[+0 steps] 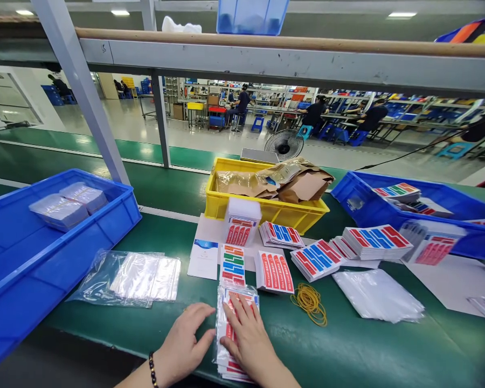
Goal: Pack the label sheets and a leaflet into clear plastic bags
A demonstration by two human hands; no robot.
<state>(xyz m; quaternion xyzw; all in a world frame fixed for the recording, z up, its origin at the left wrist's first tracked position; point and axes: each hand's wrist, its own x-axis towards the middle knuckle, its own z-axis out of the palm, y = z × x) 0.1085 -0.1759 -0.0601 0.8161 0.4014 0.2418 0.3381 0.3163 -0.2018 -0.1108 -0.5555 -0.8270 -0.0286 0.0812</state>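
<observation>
My right hand lies flat, fingers spread, on a pile of printed cards in clear plastic sleeves at the front edge of the bench. To the left of the pile, my left hand is half curled, its thumb and fingers apart and nothing visible between them. The fingertips are close to the pile's left side; I cannot tell if they touch it. Just beyond the pile lies a card with orange, green and blue stripes. A stack of red-printed stickers is to its right.
A clear bag of plastic sleeves lies left, near a blue bin. Behind stands a yellow crate of brown paper. Rubber bands, striped card stacks, more sleeves and another blue bin are right.
</observation>
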